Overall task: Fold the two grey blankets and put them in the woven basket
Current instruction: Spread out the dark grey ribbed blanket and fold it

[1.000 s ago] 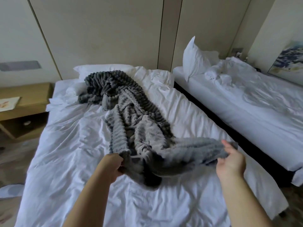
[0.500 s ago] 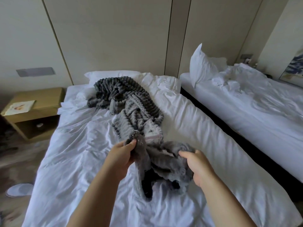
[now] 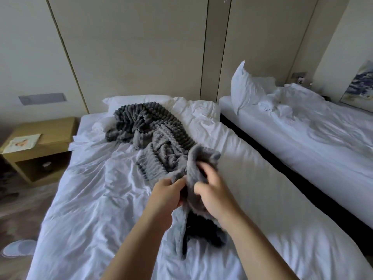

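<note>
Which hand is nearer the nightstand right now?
Left. The left hand grips the blanket on the side toward the nightstand; the right hand grips it just beyond, toward the other bed.

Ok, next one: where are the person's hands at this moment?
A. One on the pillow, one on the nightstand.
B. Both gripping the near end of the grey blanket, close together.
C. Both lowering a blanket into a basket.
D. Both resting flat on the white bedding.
B: the left hand and right hand each hold bunched fabric of the grey blanket, close together above the bed; no basket is in view.
</note>
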`<state>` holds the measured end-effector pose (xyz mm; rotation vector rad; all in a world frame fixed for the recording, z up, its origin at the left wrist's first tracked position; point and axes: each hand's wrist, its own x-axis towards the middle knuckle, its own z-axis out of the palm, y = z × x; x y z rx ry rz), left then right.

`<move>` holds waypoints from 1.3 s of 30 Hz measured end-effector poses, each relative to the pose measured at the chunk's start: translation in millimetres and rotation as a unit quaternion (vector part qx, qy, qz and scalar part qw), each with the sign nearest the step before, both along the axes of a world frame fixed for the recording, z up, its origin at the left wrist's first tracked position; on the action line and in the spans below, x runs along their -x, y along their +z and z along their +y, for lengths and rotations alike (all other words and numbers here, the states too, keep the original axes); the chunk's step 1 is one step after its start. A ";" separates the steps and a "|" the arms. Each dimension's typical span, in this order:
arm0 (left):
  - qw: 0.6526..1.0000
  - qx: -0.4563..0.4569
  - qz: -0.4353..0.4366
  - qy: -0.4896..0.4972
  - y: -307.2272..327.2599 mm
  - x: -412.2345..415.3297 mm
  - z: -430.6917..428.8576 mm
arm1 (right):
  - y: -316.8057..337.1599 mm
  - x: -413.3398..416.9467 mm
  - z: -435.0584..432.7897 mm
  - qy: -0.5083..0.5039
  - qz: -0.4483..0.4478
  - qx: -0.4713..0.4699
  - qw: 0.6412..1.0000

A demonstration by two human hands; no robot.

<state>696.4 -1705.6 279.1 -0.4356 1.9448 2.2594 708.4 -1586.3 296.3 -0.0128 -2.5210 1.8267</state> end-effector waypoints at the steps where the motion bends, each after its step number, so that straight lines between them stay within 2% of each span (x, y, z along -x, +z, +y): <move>1: 1.000 0.011 0.008 -0.003 1.3 0.0 1.3 | -4.2 -2.2 0.3 0.029 -0.021 0.025 0.999; 6: 0.999 0.029 0.021 -0.032 0.2 -5.5 7.5 | -9.7 -8.2 11.3 0.029 -0.008 0.100 0.995; 11: 0.995 0.009 0.019 -0.093 2.3 -11.4 9.5 | -16.1 -3.7 12.8 -0.076 -0.031 0.125 0.989; 15: 0.997 0.031 0.018 -0.069 3.9 -12.1 4.6 | -18.7 1.5 14.7 -0.165 -0.094 0.245 0.951; 18: 0.999 0.013 0.004 -0.030 6.0 -11.5 -3.0 | -15.9 2.0 24.2 -0.159 -0.143 0.298 0.931; 21: 0.999 0.019 0.001 -0.036 8.7 -12.8 -6.4 | -10.9 -0.6 30.6 -0.086 -0.154 0.248 0.953; 25: 0.998 0.011 0.013 -0.067 13.2 -16.7 0.6 | -7.1 -10.5 24.8 0.004 -0.111 0.158 0.981; 30: 0.997 0.005 0.018 -0.080 15.7 -18.7 2.4 | -4.7 -7.9 27.2 -0.070 0.006 0.005 0.997; 36: 0.997 0.004 0.014 -0.082 16.8 -20.1 8.5 | -14.1 -8.0 15.7 -0.036 -0.025 0.079 0.996; 39: 0.998 0.003 0.007 -0.065 18.2 -18.6 5.9 | -17.2 -4.3 16.5 -0.035 -0.010 0.049 0.998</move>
